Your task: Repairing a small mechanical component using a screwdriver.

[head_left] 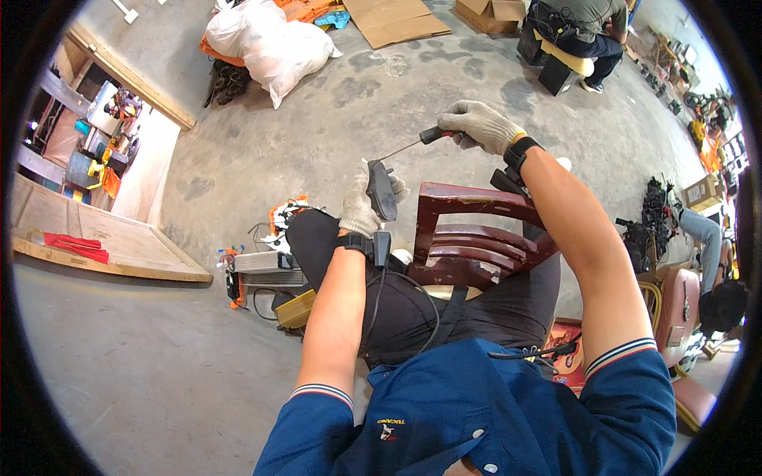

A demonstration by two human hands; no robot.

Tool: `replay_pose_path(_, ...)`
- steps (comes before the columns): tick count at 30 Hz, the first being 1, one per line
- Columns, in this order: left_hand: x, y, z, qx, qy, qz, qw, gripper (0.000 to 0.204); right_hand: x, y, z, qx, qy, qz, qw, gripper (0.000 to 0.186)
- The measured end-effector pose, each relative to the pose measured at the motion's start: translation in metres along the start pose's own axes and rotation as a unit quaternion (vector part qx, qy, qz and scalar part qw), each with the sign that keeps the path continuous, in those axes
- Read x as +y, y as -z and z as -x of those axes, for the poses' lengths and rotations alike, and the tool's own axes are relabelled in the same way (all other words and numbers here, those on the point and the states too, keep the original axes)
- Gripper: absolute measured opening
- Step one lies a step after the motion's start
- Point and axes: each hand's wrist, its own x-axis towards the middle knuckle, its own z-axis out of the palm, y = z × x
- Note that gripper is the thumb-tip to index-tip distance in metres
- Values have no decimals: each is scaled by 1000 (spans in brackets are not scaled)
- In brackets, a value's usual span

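Note:
My left hand [359, 208], in a pale knit work glove, is closed round a black oblong plastic part [382, 190] above my left knee. A screwdriver [432, 135] with a black and red handle is gripped in my right hand [482, 127], gloved the same way. Its thin shaft slants down to the left, and the tip is at the upper end of the black part; whether it sits in a screw is too small to tell. Just below and right of my hands rises the worn dark red wooden chair back [484, 208].
Beside my left leg lie grey finned metal units [270, 270] and a gold-coloured block [297, 309]. White sacks [274, 47] and flat cardboard [397, 20] lie ahead. A seated person [587, 36] is at far right. Cables cross my lap, and a wooden-edged opening stands left.

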Motion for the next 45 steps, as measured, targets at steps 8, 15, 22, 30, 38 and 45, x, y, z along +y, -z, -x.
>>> replay_pose_path(8,1,1,-1,-8,5,0,1000,57,1,0,-1,1,-11,2,1000,33)
replay_pose_path(15,0,1,-1,-9,-3,-4,1000,57,2,1,-2,-6,-7,1,1000,34)
replay_pose_path(22,-1,3,-1,-2,-6,-18,1000,55,6,1,0,-20,61,-16,998,45)
replay_pose_path(30,0,6,-3,-2,3,-26,1000,53,3,8,0,-35,-56,-20,998,35)
replay_pose_path(38,0,5,-2,-2,4,-34,999,55,4,-2,-1,30,45,-51,997,28)
replay_pose_path(45,0,3,0,8,6,-44,999,57,2,9,0,-64,-58,-53,995,29)
